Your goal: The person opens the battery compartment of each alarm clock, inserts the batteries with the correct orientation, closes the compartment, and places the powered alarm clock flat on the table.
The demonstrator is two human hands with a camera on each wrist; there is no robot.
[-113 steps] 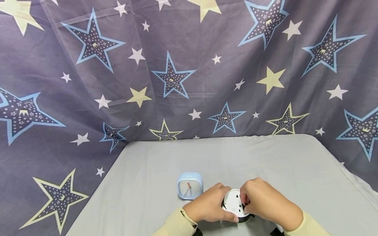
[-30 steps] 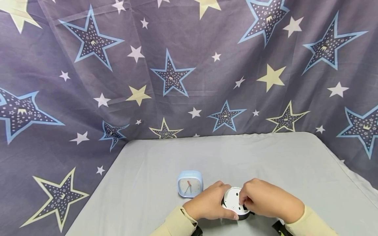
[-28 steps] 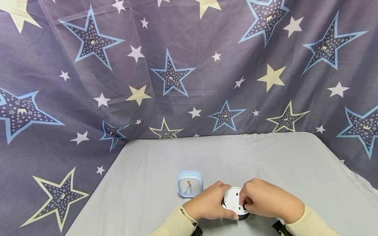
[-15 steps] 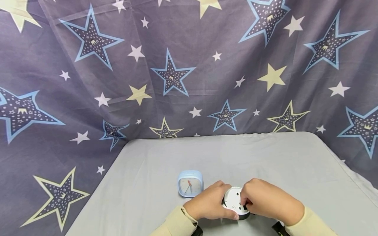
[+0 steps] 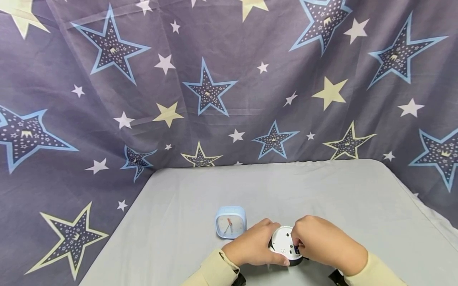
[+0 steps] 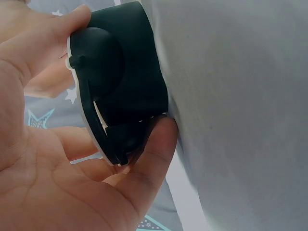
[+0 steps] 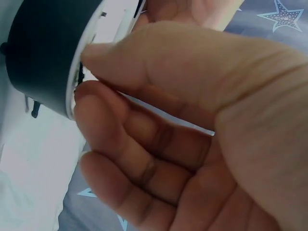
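A round black-and-white alarm clock (image 5: 282, 241) lies tilted with its white back up, showing small holes and knobs. My left hand (image 5: 253, 244) grips it from the left, thumb along the near edge; the left wrist view shows its dark body (image 6: 127, 62) between my fingers. My right hand (image 5: 317, 240) is bent over the right part of the back, with thumb and forefinger at a dark slot (image 5: 296, 249) that has a bluish bit in it. In the right wrist view the thumb tip (image 7: 94, 55) touches the white back. I cannot tell whether these fingertips pinch anything.
A light blue square alarm clock (image 5: 230, 222) stands upright just beyond my left hand. Grey cloth (image 5: 186, 198) covers the table, and a star-patterned curtain (image 5: 229, 99) hangs behind and at the sides.
My right fingers have shifted slightly at the slot, and a bluish bit now shows where it looked black before. The left hand and both clocks keep nearly the same place.
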